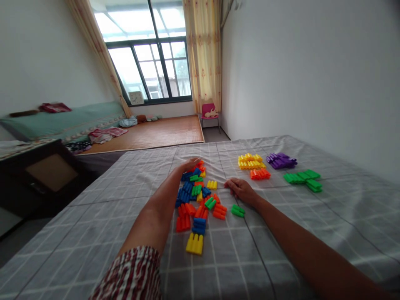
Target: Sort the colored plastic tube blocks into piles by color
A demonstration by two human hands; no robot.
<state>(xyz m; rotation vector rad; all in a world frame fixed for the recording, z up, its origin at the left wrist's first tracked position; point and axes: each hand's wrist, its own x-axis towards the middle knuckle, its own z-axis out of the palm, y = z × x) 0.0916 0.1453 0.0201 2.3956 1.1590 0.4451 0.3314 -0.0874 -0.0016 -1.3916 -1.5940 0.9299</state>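
Note:
Mixed blue, orange, green and yellow plastic blocks form a loose pile (187,189) at the middle of the cloth-covered surface. My left hand (190,164) reaches to the pile's far end, touching the orange blocks there; its fingers are mostly hidden. Right of the pile, my right hand (240,189) rests on the cloth with curled fingers, and what they hold, if anything, is hidden. A green block (238,211) lies just nearer than it, and a yellow block (212,184) to its left. Sorted groups stand farther right: yellow (251,161), orange (260,174), purple (281,160) and green (302,177).
A grey checked cloth (150,266) covers the surface under the blocks. Beyond it are a low bed (168,129), a pink chair (208,109) and a window. A dark cabinet (46,179) stands at the left, and a white wall runs along the right.

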